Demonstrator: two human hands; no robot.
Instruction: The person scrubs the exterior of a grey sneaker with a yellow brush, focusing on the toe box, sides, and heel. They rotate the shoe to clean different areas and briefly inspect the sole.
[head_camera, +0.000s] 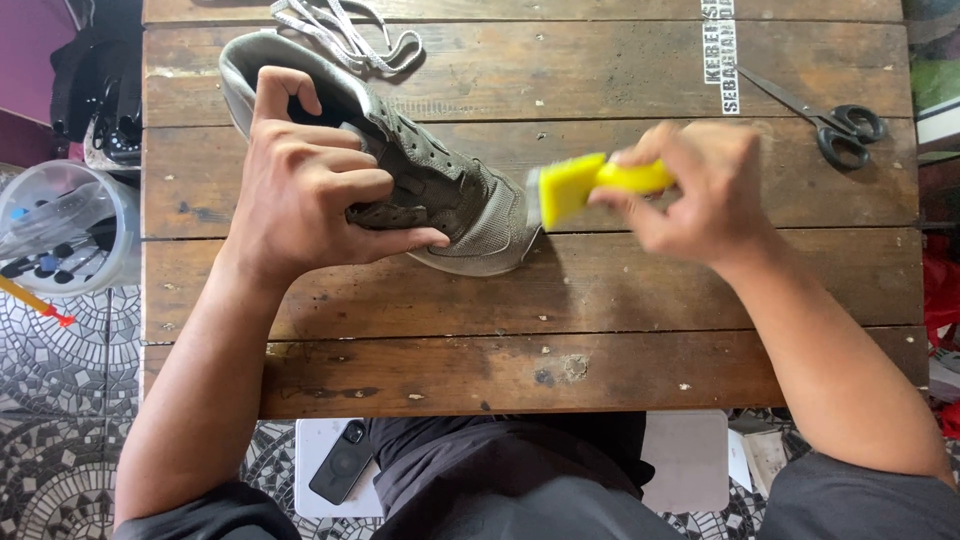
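Left fingers (340, 165) clamp the grey shoe (470, 200); right fingers (655, 215) grip a yellow brush (590, 183) at its toe.

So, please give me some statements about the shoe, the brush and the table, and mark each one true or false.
1. The left hand holds the grey shoe. True.
2. The right hand grips a red brush. False: the brush is yellow.
3. The laces are threaded in the shoe. False: they lie loose on the wooden table.
4. Scissors lie by the table's right edge. True.
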